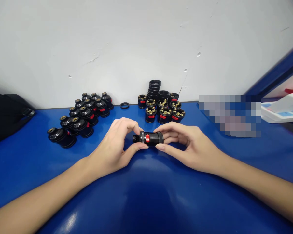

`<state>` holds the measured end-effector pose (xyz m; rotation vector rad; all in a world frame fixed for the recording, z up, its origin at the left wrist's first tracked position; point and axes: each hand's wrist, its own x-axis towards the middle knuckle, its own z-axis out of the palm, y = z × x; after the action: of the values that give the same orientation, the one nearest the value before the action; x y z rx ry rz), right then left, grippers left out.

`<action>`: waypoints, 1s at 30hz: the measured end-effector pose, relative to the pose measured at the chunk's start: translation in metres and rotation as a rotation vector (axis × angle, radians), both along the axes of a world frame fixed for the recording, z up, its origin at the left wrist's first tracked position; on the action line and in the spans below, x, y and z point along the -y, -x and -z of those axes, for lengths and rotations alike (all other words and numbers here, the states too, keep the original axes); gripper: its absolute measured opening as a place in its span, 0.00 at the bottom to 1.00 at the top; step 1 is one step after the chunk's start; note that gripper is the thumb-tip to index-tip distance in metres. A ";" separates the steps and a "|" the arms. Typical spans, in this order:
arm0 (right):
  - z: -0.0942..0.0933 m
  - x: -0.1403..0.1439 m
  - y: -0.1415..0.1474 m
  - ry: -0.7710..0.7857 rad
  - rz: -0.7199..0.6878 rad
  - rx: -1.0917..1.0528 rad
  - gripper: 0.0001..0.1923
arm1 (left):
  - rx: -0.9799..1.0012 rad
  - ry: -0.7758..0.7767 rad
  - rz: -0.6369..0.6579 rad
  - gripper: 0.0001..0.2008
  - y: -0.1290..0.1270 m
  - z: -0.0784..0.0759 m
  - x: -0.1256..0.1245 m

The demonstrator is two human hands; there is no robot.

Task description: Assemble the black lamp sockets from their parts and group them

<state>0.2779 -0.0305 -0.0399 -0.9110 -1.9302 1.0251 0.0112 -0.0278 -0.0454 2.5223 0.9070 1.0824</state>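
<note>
Black lamp socket [150, 138] pinched between left hand [117, 146] and right hand [185, 144], both closed on it above blue counter [146, 195]. Best kept level, turned slowly, not squeezed.

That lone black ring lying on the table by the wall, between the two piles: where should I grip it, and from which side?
Probably from above. The black ring lies flat on the blue table, so only its thin rim offers a hold: pinch across the band, one fingertip inside the hole and one outside. Its near side is open, whereas the wall stands close behind it.
</note>
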 end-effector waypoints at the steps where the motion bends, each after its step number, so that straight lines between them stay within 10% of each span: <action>1: 0.000 0.000 0.000 0.005 -0.001 0.000 0.17 | -0.006 -0.017 -0.002 0.14 0.000 -0.001 0.000; 21: 0.003 -0.002 0.001 -0.367 -0.046 0.192 0.13 | -0.118 -0.204 -0.022 0.21 -0.002 -0.012 0.001; 30: 0.002 -0.001 0.001 -0.407 -0.031 0.217 0.09 | -0.452 -0.468 -0.457 0.17 0.024 -0.028 -0.013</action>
<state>0.2773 -0.0291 -0.0416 -0.7826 -2.2301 0.5314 -0.0125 -0.0146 -0.0175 3.1173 1.5693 0.9315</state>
